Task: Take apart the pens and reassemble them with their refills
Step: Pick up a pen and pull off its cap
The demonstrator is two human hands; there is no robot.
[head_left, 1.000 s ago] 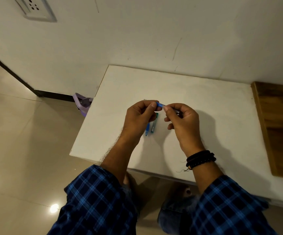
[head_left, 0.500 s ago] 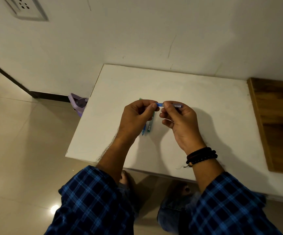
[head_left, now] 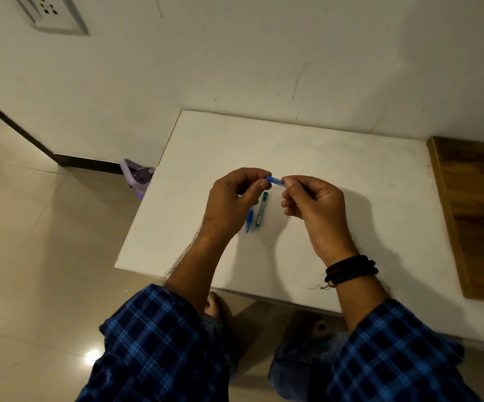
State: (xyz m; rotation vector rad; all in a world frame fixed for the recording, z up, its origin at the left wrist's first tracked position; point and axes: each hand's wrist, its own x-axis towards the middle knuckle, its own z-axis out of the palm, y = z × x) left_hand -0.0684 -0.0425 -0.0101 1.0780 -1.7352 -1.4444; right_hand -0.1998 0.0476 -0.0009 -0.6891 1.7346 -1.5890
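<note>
Blue pen piece pinched between both hands.
Left hand and right hand grip it above the green refill case; contents unseen.

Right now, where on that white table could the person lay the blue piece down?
The white table is bare along the wall beyond both hands, and to the right, between the right hand and the wooden board. The near edge is bare too. It is crowded only under the left hand, by the blue pen part and green refill tube.
</note>
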